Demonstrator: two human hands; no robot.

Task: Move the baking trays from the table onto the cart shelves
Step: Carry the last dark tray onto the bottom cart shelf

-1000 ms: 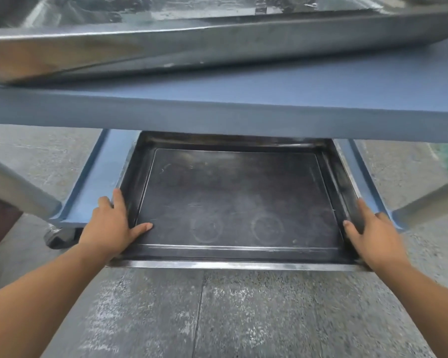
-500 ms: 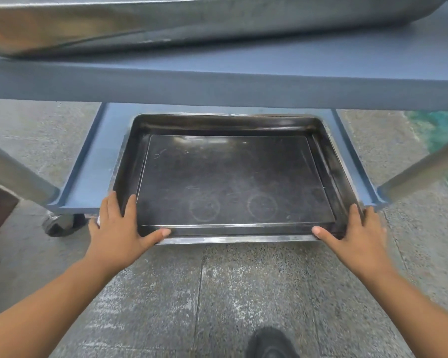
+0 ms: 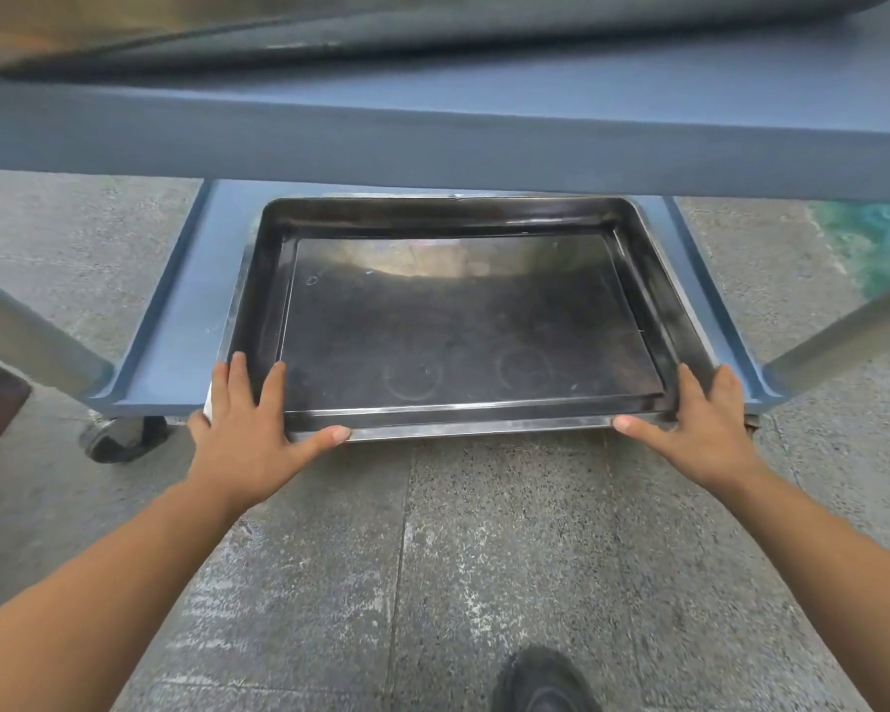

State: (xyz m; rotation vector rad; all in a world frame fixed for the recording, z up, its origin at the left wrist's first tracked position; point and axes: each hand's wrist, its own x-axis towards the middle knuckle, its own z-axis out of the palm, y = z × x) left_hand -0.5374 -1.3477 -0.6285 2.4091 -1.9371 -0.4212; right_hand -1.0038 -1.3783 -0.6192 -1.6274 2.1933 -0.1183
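Tray [image 3: 458, 326] had slid deeper onto the lower shelf [image 3: 186, 326], nearly stowed; left hand [image 3: 247, 429] and right hand [image 3: 700, 429] pushed it, fingers flat.

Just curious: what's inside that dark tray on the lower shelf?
Nothing loose: the tray holds only faint ring marks on its floor. The left hand and right hand cover its near corners, hiding those spots.

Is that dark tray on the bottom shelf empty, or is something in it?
Empty. The tray shows only its bare dark bottom with two faint ring marks.
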